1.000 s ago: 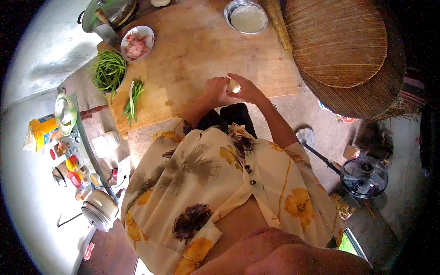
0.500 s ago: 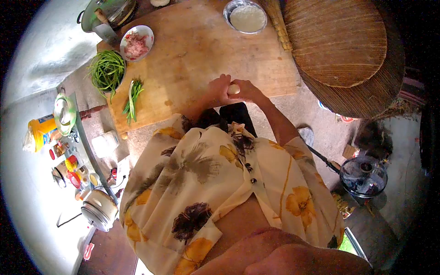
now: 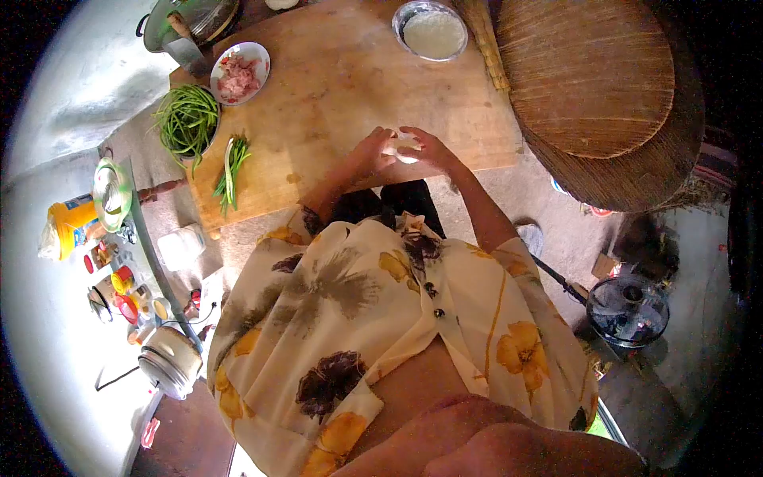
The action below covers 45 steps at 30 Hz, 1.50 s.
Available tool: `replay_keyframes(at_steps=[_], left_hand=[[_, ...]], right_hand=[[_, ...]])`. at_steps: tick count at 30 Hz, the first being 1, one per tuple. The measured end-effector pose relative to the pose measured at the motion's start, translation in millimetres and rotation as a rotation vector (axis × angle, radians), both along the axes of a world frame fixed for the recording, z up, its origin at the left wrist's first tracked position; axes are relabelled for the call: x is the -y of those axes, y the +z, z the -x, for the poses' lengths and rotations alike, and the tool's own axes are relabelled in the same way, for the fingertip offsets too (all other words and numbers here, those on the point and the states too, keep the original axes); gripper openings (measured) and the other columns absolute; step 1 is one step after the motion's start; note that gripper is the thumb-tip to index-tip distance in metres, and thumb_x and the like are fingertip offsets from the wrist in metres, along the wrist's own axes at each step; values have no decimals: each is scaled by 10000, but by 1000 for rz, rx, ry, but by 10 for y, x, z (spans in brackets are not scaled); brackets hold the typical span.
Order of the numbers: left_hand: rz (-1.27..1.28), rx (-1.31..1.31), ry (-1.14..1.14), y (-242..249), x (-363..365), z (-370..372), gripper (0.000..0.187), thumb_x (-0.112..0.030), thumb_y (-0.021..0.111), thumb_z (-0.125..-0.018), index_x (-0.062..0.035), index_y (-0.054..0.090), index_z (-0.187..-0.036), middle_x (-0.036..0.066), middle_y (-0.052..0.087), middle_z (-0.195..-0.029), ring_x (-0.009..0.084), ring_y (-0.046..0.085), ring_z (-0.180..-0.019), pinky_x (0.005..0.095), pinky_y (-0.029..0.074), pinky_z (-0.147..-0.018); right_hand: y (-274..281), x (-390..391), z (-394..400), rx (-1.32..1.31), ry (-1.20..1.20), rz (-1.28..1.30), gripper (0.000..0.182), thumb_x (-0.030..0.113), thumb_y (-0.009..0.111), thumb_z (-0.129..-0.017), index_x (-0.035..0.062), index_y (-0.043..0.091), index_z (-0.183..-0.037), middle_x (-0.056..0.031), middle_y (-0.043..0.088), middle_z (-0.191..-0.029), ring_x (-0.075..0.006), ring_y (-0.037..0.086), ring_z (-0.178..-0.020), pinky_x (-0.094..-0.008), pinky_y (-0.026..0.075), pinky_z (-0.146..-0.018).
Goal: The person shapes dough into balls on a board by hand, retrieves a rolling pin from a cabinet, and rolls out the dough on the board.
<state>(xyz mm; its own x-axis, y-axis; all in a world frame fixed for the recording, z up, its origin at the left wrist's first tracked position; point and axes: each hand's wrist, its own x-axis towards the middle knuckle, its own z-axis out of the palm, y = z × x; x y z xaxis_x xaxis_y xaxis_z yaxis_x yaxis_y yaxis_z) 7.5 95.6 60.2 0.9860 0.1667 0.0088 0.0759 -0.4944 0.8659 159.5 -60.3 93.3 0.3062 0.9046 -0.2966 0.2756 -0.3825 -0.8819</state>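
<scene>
— Wooden surface [image 3: 334,87], outdoors, seen from above. Changed since a second ago?
— Parted slightly: left hand [image 3: 373,149] and right hand [image 3: 425,151], fingers now looser around the dough piece [image 3: 404,147], pulled flatter between them.
— Position?
— Near edge, at 6 o'clock from the flour bowl [image 3: 433,30].

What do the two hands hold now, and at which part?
A small white piece of dough, held between both hands: left hand on its left side, right hand on its right, above the wooden board.
</scene>
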Motion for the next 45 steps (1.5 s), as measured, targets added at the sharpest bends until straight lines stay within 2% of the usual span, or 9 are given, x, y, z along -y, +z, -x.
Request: replay_keyframes(at_steps=[7, 10, 14, 22, 26, 32, 38, 41, 45], left_hand=[[674, -303, 166, 105, 35, -13, 490, -232, 699, -859, -25, 511, -1262, 160, 659, -1045, 250, 650, -898, 349, 516, -780], [604, -371, 188, 37, 53, -56, 465, -270, 661, -900, -15, 517, -1261, 126, 666, -1023, 197, 636, -907, 328, 516, -779], [682, -165, 160, -1234, 142, -137, 444, -371, 614, -920, -39, 562, -1211, 117, 638, -1073, 187, 623, -861, 317, 525, -679], [922, -298, 408, -352, 233, -188, 459, -349, 595, -925, -45, 470, -1245, 170, 596, -1161, 311, 656, -951, 403, 616, -669], [938, -263, 396, -282, 283, -180, 445, -344, 564, -951, 19, 515, -1202, 178, 628, -1002, 236, 668, -806, 327, 590, -568], [795, -246, 495, -312, 207, -223, 410, -310, 600, -923, -2, 536, -1185, 155, 658, -897, 227, 680, -789, 323, 574, -566], [150, 36, 187, -30, 177, -224, 397, -296, 625, -898, -16, 550, -1169, 179, 667, -893, 260, 683, -768, 352, 552, -622], [377, -264, 214, 13, 192, -218, 420, -265, 633, -874, -18, 530, -1198, 201, 646, -1046, 300, 659, -926, 388, 540, -753], [-88, -72, 15, 446, 185, -118, 537, -266, 661, -819, -8, 484, -1256, 213, 545, -1241, 353, 523, -1162, 479, 417, -953]], right_hand=[[-434, 121, -15, -313, -342, -5, 454, 306, 701, -864, 32, 599, -1211, -108, 686, -1025, -194, 649, -867, -331, 528, -757], [-459, 120, 8, -337, -411, 91, 426, 307, 687, -876, 31, 612, -1192, -77, 672, -991, -145, 633, -846, -282, 518, -703], [-312, 85, 48, -549, -509, 206, 387, 288, 667, -896, 46, 609, -1193, -49, 649, -1008, -120, 622, -863, -257, 513, -675], [-474, 93, 51, -546, -535, 5, 400, 235, 675, -893, 3, 582, -1205, -84, 633, -1011, -151, 620, -871, -275, 524, -723], [-500, 104, 38, -429, -525, 23, 415, 208, 684, -887, 6, 568, -1230, -88, 625, -1046, -153, 609, -913, -278, 516, -771], [-441, 127, -64, 108, -65, 16, 642, 427, 753, -775, 25, 557, -1236, -161, 643, -1107, -304, 633, -985, -390, 509, -862], [-93, -13, 20, 321, 47, 183, 717, 418, 791, -713, 27, 541, -1259, -191, 607, -1192, -349, 578, -1093, -415, 453, -952], [110, -38, -14, 215, 148, 329, 673, 457, 759, -724, 25, 576, -1207, -222, 610, -1162, -383, 563, -1105, -429, 458, -939], [-102, 40, -72, 378, 268, 430, 661, 491, 724, -740, 8, 596, -1174, -234, 615, -1146, -405, 559, -1106, -446, 462, -922]])
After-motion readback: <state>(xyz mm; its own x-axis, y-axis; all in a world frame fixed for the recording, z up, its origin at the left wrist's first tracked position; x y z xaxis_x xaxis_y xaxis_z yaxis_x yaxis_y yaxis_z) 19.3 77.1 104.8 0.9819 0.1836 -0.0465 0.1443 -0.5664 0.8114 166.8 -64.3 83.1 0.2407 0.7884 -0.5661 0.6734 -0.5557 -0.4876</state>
